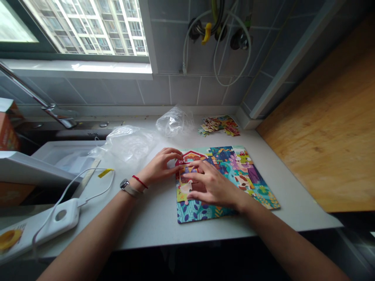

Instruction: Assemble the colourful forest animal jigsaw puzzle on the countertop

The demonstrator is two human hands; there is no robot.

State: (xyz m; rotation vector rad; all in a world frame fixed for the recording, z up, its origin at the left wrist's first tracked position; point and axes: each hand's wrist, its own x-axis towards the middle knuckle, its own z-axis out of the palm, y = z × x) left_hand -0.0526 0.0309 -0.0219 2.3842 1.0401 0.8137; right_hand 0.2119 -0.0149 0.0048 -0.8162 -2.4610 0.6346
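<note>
A colourful jigsaw puzzle [202,212] lies flat on the white counter, with joined pieces showing animals, plants and a red-roofed barn [191,153]. At its upper left edge rests my left hand [161,164], thumb and fingers apart, their tips touching the barn pieces. My right hand [215,185] is spread over the left half of the puzzle, fingertips on the pieces below the roof and near a white hen [186,187]. It hides part of the middle. I cannot make out a loose piece in either hand.
Loose puzzle pieces [221,125] are heaped at the back right. Crumpled clear plastic bags [129,140] lie behind my left hand. A white power strip [58,218] with a cable is at the left, near a sink tap [60,117]. A wooden panel [322,128] stands at the right.
</note>
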